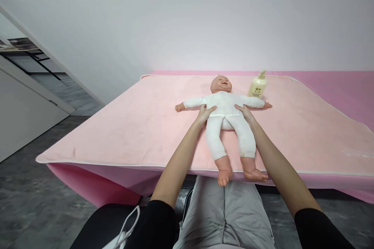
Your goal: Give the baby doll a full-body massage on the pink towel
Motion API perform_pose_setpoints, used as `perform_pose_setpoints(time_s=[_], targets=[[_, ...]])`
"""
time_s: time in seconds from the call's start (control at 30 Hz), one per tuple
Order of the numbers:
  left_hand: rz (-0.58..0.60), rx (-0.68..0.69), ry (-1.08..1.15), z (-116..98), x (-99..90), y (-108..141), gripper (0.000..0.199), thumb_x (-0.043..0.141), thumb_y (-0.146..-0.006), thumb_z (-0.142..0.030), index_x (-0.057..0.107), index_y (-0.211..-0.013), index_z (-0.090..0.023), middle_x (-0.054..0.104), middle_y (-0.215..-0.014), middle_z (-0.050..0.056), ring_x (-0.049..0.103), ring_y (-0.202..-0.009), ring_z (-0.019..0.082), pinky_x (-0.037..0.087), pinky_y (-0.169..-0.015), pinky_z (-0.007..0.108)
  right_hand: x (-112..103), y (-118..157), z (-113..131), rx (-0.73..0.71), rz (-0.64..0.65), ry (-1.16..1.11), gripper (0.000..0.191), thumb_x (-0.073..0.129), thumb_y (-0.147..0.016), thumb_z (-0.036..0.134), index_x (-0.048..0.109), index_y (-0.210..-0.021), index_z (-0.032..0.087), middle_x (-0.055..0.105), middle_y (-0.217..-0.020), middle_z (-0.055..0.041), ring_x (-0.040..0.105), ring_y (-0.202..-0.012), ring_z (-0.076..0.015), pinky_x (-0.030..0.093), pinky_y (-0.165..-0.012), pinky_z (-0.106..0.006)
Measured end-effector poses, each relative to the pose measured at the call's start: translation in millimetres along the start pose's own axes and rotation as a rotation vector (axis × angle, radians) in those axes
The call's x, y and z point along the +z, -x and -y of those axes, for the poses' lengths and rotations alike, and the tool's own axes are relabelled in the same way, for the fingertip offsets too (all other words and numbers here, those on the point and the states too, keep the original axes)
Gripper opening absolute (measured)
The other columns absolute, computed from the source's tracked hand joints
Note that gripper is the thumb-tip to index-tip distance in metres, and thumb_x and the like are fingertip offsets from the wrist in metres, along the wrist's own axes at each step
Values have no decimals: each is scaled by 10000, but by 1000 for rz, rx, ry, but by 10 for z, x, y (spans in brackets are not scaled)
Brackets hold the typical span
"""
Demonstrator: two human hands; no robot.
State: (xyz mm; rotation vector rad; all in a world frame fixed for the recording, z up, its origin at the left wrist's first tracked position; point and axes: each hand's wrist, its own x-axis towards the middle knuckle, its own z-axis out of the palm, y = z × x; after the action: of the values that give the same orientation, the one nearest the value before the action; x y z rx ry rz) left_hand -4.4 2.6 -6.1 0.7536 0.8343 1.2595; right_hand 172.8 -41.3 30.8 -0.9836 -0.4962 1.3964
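A baby doll (224,103) with a white cloth body lies on its back on a pink blanket (140,124), head away from me. Its arms stretch out sideways and its feet reach over the near edge. My left hand (205,113) grips the doll's torso on the left, thumb on top of the white cloth. On the opposite side my right hand (247,113) holds the torso the same way. Most fingers of both hands are hidden beside or under the body. A pale yellow pump bottle (257,85) stands just behind the doll's arm on the right.
A white wall (204,31) rises behind the table. Darker pink cloth (336,93) shows past the blanket on the right and hangs down at the front. A black chair (99,225) with a white cable (130,221) is at the lower left.
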Motion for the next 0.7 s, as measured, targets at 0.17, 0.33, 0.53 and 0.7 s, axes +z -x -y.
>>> perform_pose_setpoints(time_s=[0.17,0.33,0.53,0.7], targets=[[-10,25,-55,15,-10,-5,443,794,-602,-134,533,-957,-189,652,-1003,99,592,-983,230,437,-874,353,-16,-21,-14,-6,5,-2,425,635,-705,12,592,-1084,198,703,-872,-2,669,-784,-154,577,-758,-290],[-26,26,-64,26,-12,-14,432,784,-627,-140,506,-951,-196,649,-966,95,586,-991,230,429,-883,358,-28,-40,-22,-49,21,35,443,680,-681,45,599,-1087,201,701,-903,-11,671,-788,-164,581,-765,-307],[-23,36,-66,37,-14,-16,436,786,-636,-145,473,-936,-192,640,-954,102,584,-978,238,425,-881,373,-43,-73,-55,-57,3,31,426,669,-667,48,594,-1058,200,699,-899,-18,669,-802,-172,580,-760,-316],[-25,58,-82,43,-34,-37,513,806,-614,-157,430,-960,-205,624,-979,96,564,-999,229,427,-880,348,-96,-195,-141,-104,-7,14,314,665,-657,73,591,-943,181,701,-866,-26,667,-809,-178,569,-764,-318]])
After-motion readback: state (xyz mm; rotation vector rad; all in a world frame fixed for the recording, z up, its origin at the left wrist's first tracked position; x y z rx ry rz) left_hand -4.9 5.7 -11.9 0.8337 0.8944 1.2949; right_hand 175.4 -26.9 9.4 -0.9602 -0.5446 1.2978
